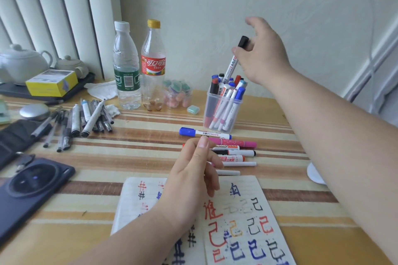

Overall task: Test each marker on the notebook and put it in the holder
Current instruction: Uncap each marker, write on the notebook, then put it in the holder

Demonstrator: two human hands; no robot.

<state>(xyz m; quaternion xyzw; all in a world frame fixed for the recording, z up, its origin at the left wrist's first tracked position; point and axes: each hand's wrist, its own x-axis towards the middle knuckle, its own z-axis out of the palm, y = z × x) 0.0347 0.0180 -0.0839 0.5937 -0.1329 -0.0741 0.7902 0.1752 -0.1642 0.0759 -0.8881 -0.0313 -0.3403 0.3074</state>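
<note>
right grip (pixel 261 56) pinches a black-capped marker (pixel 231 66) over the holder (pixel 207 114), left grip (pixel 191 180) loose above the 己-scribbled notebook (pixel 247 183)

At the wall you have a green-labelled water bottle (pixel 126 66) beside a Coca-Cola bottle (pixel 153 64), with a clear jar (pixel 177 95) of pastel pieces just right of them. To your left: white teapot (pixel 21 62), yellow box (pixel 51 83), a heap of pens (pixel 86 118), a dark phone (pixel 30 191).

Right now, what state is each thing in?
Holder, upright, holding many markers.
Black-capped marker, capped, tilted, lower end among those markers.
Right hand, pinching that marker.
Left hand, open, holding nothing.
Notebook, open, covered in test marks.
Blue marker, capped, lying flat.
</note>
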